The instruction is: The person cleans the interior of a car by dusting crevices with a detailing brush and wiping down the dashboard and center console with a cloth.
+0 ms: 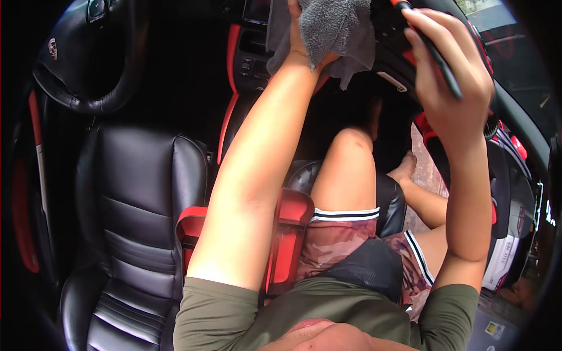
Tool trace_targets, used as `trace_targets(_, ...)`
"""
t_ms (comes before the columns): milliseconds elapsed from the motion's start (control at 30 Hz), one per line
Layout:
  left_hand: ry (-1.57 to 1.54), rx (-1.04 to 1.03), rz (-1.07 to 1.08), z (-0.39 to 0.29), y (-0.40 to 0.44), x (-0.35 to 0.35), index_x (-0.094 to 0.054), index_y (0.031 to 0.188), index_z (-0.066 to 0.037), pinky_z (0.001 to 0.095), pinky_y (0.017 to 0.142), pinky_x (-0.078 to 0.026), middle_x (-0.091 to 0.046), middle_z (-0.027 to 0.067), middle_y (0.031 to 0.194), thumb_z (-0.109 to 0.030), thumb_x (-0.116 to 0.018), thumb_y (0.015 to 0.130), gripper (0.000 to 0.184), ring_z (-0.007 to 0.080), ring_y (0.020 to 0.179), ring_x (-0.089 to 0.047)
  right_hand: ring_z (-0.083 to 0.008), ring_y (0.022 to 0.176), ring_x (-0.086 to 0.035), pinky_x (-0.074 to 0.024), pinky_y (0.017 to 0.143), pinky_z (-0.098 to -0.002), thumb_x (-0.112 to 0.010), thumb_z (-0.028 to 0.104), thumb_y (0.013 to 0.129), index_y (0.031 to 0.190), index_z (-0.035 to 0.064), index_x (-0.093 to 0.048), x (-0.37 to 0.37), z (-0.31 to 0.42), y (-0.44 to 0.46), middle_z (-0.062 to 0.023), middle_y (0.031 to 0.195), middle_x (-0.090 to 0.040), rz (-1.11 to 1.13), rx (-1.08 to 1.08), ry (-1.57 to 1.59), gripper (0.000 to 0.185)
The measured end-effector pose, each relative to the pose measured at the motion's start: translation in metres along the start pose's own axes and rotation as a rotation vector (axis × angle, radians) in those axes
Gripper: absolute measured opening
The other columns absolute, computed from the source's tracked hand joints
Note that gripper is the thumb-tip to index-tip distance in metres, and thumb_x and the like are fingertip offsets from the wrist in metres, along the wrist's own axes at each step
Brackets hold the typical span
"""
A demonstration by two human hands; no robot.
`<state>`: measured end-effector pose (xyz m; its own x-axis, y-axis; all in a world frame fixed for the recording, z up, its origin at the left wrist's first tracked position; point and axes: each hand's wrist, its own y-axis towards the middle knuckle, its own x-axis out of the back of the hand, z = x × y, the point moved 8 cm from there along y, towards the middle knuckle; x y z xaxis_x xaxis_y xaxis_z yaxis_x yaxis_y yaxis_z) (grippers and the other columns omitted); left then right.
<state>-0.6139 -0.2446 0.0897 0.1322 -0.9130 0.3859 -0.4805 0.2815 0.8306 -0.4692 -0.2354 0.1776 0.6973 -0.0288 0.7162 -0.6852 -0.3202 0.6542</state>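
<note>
My left hand (297, 42) reaches forward toward the dashboard, closed on a grey microfiber cloth (336, 32). The cloth drapes over the hand and hides most of its fingers. Raised at the upper right, my right hand (453, 76) grips a slim black-handled tool (436, 55) with an orange-red collar, shaped like a detailing brush. The tool slants up to the left, and its tip lies beyond the top of the view. Right beside the cloth are the dark dashboard parts, which are hard to make out.
A black steering wheel (88, 64) and a black leather seat (137, 193) stand on the left. Red-trimmed centre console (246, 64) runs between the seats. A red plastic container (287, 251) sits by my left arm. The door on the right is open above paved ground (421, 175).
</note>
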Motion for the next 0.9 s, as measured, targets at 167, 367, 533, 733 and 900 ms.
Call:
trace_targets(167,0.050,-0.101,-0.179,0.006,-0.006,-0.007,-0.074,0.087,-0.008,0.0498,0.082,-0.050,-0.066,0.0141,0.081,-0.025,-0.069,0.077,0.020,0.0368,0.084,-0.068,-0.0336,0.078,-0.071,-0.0571,0.072,-0.0378,-0.075,0.001,0.086,0.096,0.0006,-0.074,-0.009,-0.006,0.025,-0.0153,0.088,-0.073,-0.020,-0.036,-0.061,0.010)
trace_targets(367,0.092,0.053,0.129,-0.009,0.012,0.011,-0.072,0.086,-0.008,0.0478,0.077,-0.049,-0.065,0.0149,0.080,-0.025,-0.070,0.075,0.021,0.0366,0.081,-0.066,-0.0331,0.080,-0.072,-0.0576,0.073,-0.0360,-0.077,0.003,0.086,0.098,0.0002,-0.074,0.000,-0.007,0.026,-0.0154,0.090,-0.073,0.024,0.024,-0.108,0.012)
trace_targets(533,-0.052,-0.119,-0.177,-0.014,0.006,0.019,-0.068,0.082,-0.006,0.0478,0.073,-0.048,-0.064,0.0167,0.079,-0.024,-0.069,0.075,0.019,0.0375,0.079,-0.064,-0.0254,0.090,-0.076,-0.0582,0.083,-0.0310,-0.079,0.001,0.090,0.107,0.0004,-0.077,0.012,-0.006,0.000,-0.0123,0.098,-0.076,-0.035,0.022,-0.090,0.018)
trace_targets(733,-0.041,-0.098,-0.118,-0.006,0.002,0.004,-0.066,0.089,-0.006,0.0492,0.076,-0.048,-0.063,0.0177,0.081,-0.025,-0.068,0.081,0.021,0.0407,0.080,-0.063,-0.0240,0.098,-0.076,-0.0576,0.090,-0.0321,-0.077,-0.002,0.091,0.108,-0.0019,-0.076,0.037,-0.004,-0.010,-0.0145,0.104,-0.078,-0.067,-0.034,-0.028,0.017)
trace_targets(900,-0.240,-0.044,-0.112,0.003,-0.002,0.002,-0.065,0.093,-0.007,0.0511,0.078,-0.048,-0.063,0.0174,0.083,-0.024,-0.065,0.088,0.017,0.0417,0.080,-0.063,-0.0242,0.102,-0.076,-0.0571,0.093,-0.0324,-0.074,-0.006,0.090,0.108,-0.0030,-0.076,0.042,-0.007,-0.007,-0.0158,0.109,-0.078,-0.067,-0.019,-0.054,0.019)
